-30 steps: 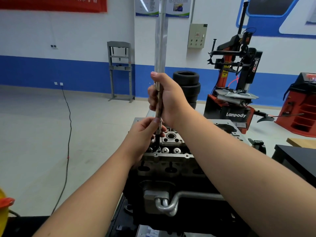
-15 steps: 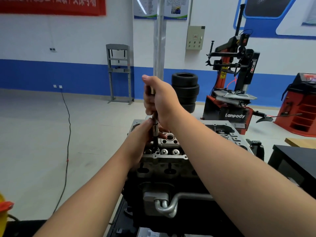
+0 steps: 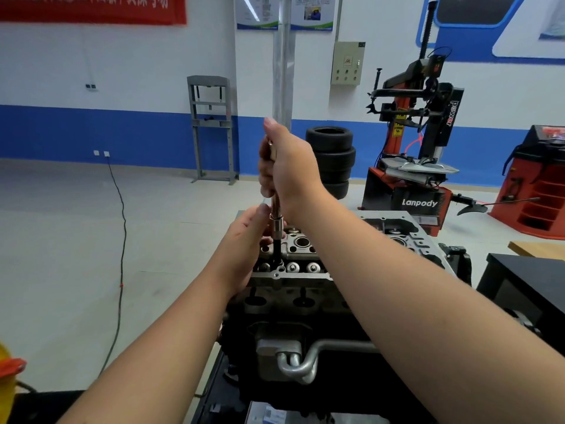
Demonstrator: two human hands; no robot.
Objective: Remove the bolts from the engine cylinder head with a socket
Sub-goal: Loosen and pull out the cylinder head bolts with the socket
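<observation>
Head cam: right hand (image 3: 287, 166) is wrapped around the upright metal socket driver handle (image 3: 276, 206). Its black socket (image 3: 277, 252) goes down into the near left end of the grey aluminium engine cylinder head (image 3: 302, 270). Left hand (image 3: 244, 249) has fingers curled at the socket shaft, steadying it. Far right there's a red and black tire changer (image 3: 409, 166) reading "Lanpody" and "power", with stacked black tires (image 3: 331, 160) just left of it.
</observation>
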